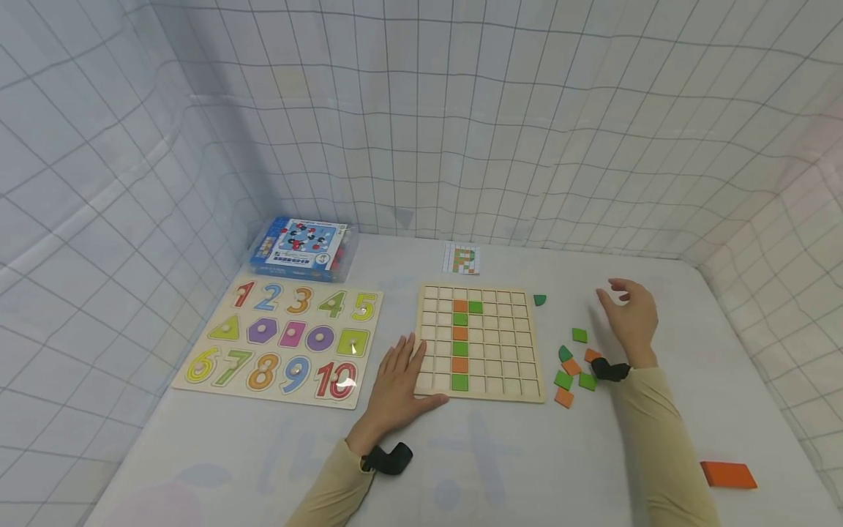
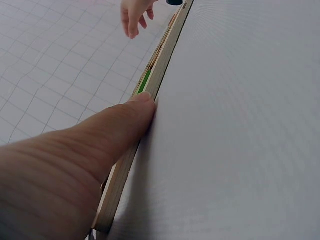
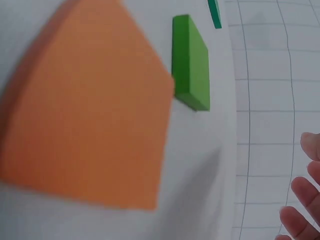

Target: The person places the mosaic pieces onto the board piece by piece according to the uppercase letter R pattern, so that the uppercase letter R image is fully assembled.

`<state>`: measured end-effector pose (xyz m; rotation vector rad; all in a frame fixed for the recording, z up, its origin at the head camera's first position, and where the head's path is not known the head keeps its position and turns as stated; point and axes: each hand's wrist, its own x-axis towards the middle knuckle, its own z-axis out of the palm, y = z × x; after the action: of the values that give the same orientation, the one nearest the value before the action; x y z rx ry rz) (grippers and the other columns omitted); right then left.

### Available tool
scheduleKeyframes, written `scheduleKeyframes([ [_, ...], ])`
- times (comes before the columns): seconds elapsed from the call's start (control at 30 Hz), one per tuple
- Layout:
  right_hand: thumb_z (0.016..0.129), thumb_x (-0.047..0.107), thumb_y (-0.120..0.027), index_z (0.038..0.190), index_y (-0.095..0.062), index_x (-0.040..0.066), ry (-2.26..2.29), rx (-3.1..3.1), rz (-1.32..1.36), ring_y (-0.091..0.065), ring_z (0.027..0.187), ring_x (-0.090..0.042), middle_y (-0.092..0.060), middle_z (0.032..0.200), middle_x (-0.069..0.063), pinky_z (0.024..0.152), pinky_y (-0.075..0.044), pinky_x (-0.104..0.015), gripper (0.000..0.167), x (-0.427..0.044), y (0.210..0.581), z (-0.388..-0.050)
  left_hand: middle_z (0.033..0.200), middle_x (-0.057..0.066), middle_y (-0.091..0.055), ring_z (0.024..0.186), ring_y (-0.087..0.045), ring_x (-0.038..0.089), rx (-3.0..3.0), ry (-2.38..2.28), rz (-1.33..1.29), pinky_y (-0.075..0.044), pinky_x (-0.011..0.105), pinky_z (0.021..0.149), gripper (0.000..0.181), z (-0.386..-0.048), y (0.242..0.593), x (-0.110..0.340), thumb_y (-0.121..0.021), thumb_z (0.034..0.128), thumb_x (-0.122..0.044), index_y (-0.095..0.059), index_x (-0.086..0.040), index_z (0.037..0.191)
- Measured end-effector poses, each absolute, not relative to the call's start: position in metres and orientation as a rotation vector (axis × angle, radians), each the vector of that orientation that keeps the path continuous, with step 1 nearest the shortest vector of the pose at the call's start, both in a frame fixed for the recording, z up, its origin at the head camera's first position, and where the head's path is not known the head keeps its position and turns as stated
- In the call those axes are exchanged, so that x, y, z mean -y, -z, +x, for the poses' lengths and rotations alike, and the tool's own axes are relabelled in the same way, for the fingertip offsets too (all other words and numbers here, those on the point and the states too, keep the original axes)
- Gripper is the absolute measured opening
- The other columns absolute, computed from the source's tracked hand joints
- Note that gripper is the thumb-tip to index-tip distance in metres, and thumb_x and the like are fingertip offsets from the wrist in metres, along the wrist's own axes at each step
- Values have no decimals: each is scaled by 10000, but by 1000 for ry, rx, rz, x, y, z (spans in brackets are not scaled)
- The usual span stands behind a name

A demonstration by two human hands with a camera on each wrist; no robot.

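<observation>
A wooden grid board carries a column of alternating orange and green tiles, with one more green tile beside the top one. My left hand rests on its lower left corner, fingers straight; in the left wrist view the thumb presses the board's edge. Right of the board, my right hand is raised with bent, parted fingers and holds nothing. Below it lie loose orange, green and dark green pieces. The right wrist view shows an orange piece and a green tile up close.
A number and shape puzzle lies at the left, a clear-lidded box behind it. A small pattern card lies behind the board, a dark green piece at its right edge. An orange block sits at the front right.
</observation>
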<state>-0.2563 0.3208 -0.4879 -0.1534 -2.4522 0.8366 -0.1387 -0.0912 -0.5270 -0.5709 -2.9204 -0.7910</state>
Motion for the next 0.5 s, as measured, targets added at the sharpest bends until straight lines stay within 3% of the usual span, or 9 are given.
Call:
scheduleKeyframes([
  [0.27, 899, 251, -640, 1181, -621, -22, -853, 2548, -404, -524, 1008, -364, -607, 1147, -209, 725, -381, -399, 393, -339, 488, -244, 1549, 182, -154, 1428, -56, 297, 2926, 805, -573, -48, 422, 1135, 985, -139, 527, 92, -663, 789, -577, -260, -9, 1486],
  [0.5, 906, 295, -616, 1259, -563, -40, -887, 2655, -501, -454, 1123, -419, -558, 1233, -233, 810, -381, -499, 490, -348, 488, -238, 1549, 182, -155, 1427, -57, 301, 2926, 803, -572, -43, 421, 1135, 986, -139, 527, 92, -665, 787, -577, -263, -9, 1485],
])
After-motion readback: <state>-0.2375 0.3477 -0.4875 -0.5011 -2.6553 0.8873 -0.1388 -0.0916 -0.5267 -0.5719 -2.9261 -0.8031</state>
